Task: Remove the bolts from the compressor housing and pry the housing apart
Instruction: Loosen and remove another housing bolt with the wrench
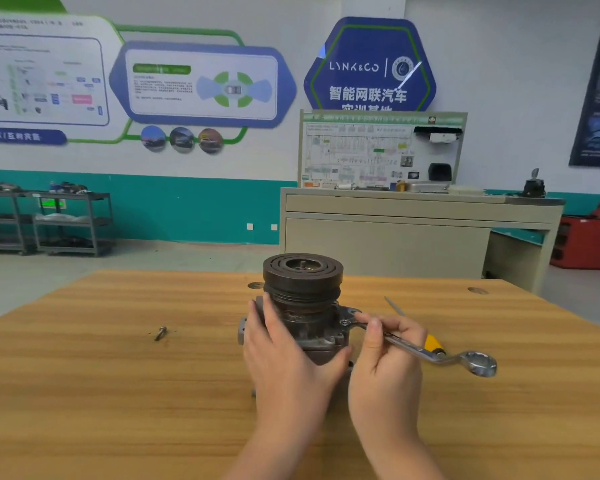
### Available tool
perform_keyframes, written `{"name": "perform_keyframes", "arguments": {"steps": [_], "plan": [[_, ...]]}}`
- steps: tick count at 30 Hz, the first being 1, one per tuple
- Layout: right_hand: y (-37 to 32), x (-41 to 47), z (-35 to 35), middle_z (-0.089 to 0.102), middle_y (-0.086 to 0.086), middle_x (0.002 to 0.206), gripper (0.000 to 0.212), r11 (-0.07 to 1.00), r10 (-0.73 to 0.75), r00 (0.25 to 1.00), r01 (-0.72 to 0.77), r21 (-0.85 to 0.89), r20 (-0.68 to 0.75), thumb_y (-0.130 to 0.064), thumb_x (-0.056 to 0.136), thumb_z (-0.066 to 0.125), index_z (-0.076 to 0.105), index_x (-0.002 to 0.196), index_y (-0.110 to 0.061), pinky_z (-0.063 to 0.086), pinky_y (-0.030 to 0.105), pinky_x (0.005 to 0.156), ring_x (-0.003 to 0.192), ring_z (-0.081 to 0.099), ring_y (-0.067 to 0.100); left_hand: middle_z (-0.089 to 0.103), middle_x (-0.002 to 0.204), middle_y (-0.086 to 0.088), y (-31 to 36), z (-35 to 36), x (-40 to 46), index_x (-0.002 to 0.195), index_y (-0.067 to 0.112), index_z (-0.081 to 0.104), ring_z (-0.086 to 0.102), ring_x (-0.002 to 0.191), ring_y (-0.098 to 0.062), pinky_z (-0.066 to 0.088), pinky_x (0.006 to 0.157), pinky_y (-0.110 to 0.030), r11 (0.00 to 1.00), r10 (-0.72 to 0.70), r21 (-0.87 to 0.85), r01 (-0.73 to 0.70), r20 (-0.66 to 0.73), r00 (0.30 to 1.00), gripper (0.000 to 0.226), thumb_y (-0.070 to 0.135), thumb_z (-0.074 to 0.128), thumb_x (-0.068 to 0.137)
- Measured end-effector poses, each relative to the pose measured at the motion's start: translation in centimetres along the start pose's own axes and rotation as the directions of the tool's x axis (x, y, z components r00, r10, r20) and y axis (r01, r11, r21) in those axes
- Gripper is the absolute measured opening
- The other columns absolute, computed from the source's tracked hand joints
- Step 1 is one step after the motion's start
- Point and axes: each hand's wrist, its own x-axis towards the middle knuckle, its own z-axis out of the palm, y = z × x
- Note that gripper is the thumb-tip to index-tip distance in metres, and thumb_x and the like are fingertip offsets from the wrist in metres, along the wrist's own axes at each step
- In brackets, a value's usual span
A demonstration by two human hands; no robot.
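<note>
Shelving carts (71,220) stand at the far left of the frame against the teal-banded wall, loaded with parts too small for me to identify. On the wooden table (101,375), left of centre, I note one loose bolt (160,333) lying by itself, well apart from the compressor. Compressor (302,306) stands upright at the centre of the frame, near the far edge of the table, its dark grooved pulley (302,275) uppermost and the grey housing below. I see the left hand (281,351) laid against the left and near side of the housing, fingers wrapped around the body, thumb spread toward the lower right; it grasps the housing. Right hand (385,358) sits just right of the compressor and pinches the shank of a double ring spanner (426,353) between thumb and fingers. One end of the spanner lies at a mounting ear (347,315) on the right side of the housing; I cannot tell whether it is seated on a bolt head. Its other ring end stands free at the right, above the table. A yellow-handled tool (433,342) lies on the table behind the spanner, partly hidden by the hand, its thin metal shaft pointing toward the far edge. A beige cabinet (395,230) with a display board occupies the upper right background.
</note>
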Motion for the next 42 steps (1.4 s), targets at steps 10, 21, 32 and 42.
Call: {"name": "perform_keyframes", "arguments": {"steps": [10, 21, 32, 42], "plan": [[0.4, 1.6, 1.1, 0.052, -0.014, 0.085, 0.020, 0.996, -0.079, 0.993, 0.083, 0.039, -0.088, 0.003, 0.089, 0.037, 0.051, 0.092, 0.017, 0.030, -0.006, 0.081, 0.095, 0.046, -0.028, 0.042, 0.148, -0.018, -0.8, 1.0, 0.3, 0.155, 0.010, 0.022, 0.033, 0.141, -0.034, 0.013, 0.119, -0.054, 0.999, -0.001, 0.037, 0.007, -0.163, 0.987, 0.126, 0.072, 0.070, 0.056], [-0.4, 2.1, 3.3, 0.055, 0.017, 0.063, 0.028, 0.951, 0.051, 0.925, 0.070, 0.300, -0.378, -0.001, 0.083, 0.031, 0.034, 0.089, -0.028, 0.040, 0.003, 0.069, 0.059, 0.054, 0.000, 0.044, 0.132, -0.025, -2.0, 1.7, 0.7, 0.150, 0.010, 0.027, 0.037, 0.124, -0.041, 0.040, 0.099, -0.056, 0.997, 0.051, -0.051, -0.062, -0.197, 0.979, 0.119, 0.055, 0.084, 0.057], [-2.8, 3.2, 4.8, 0.042, 0.003, 0.060, 0.028, 0.776, 0.574, 0.654, -0.239, 0.584, -0.494, 0.006, 0.090, 0.030, 0.045, 0.076, -0.012, 0.037, 0.018, 0.045, 0.044, 0.040, 0.003, 0.040, 0.135, -0.027, -2.1, 2.2, 0.8, 0.149, 0.008, 0.029, 0.034, 0.124, -0.041, 0.040, 0.099, -0.061, 0.991, 0.064, -0.104, -0.086, -0.194, 0.979, 0.117, 0.042, 0.091, 0.057], [-1.7, 6.0, 1.5, 0.036, 0.003, 0.066, 0.034, 0.366, 0.886, 0.461, -0.759, 0.538, 0.049, -0.004, 0.098, 0.024, 0.040, 0.071, -0.018, 0.024, 0.024, 0.046, 0.043, 0.034, 0.017, 0.043, 0.131, -0.031, -1.6, 1.9, 0.8, 0.139, 0.027, 0.023, 0.040, 0.117, -0.047, 0.042, 0.098, -0.059, 0.992, 0.076, -0.077, -0.095, -0.215, 0.974, 0.104, 0.060, 0.081, 0.059]]}}
